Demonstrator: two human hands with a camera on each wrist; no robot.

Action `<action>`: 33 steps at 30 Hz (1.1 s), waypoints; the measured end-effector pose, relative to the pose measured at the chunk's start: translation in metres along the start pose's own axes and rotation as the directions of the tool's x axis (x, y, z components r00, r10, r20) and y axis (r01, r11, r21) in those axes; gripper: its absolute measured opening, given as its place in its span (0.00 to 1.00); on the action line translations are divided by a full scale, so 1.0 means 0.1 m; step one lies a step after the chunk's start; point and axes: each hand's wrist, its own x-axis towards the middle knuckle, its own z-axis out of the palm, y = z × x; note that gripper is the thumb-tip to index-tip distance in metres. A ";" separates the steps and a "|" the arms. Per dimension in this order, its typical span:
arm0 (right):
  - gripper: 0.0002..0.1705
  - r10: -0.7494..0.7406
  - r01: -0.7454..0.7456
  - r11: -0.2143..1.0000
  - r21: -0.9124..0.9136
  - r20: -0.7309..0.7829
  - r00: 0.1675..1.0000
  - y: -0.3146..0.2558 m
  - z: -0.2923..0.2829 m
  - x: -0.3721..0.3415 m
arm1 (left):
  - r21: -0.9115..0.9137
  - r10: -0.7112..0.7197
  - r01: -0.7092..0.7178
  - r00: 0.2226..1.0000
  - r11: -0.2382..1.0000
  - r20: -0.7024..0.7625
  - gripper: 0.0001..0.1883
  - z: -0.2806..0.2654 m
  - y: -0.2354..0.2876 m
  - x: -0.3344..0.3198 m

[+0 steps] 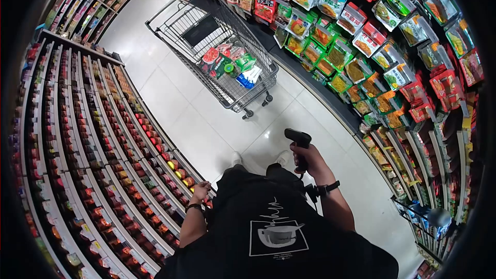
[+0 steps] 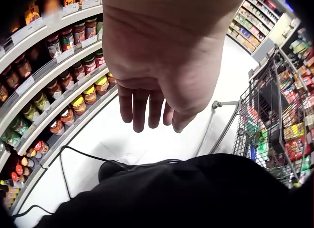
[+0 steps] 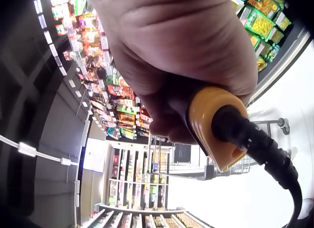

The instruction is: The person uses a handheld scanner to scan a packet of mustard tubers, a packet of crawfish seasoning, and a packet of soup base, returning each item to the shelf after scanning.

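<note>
My right hand (image 1: 311,159) grips a dark handheld device (image 1: 298,137) with a wide head; in the right wrist view its yellow-orange base (image 3: 216,125) and a thick black cable (image 3: 260,147) show below the curled fingers. My left hand (image 1: 200,191) hangs beside the jar shelves, holding nothing. From the left wrist view, the left hand (image 2: 162,76) has its fingers loosely extended downward. A wire shopping cart (image 1: 227,95) stands ahead, with red and green packages (image 1: 219,62) and a blue-and-white pack (image 1: 249,77) inside, out of reach of both hands.
Curved shelves of jars (image 1: 103,175) run along the left. Hanging packets (image 1: 341,54) fill the rack on the right, with lower shelves (image 1: 413,160) nearer me. Pale tiled floor (image 1: 191,124) lies between them. A thin cable (image 2: 98,157) crosses low in the left wrist view.
</note>
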 end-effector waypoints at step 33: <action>0.13 0.235 -0.014 0.847 -0.532 0.351 0.906 0.77 4.94 2.06 | -0.358 0.166 -0.140 0.985 0.923 0.044 0.18 -3.23 -0.06 2.16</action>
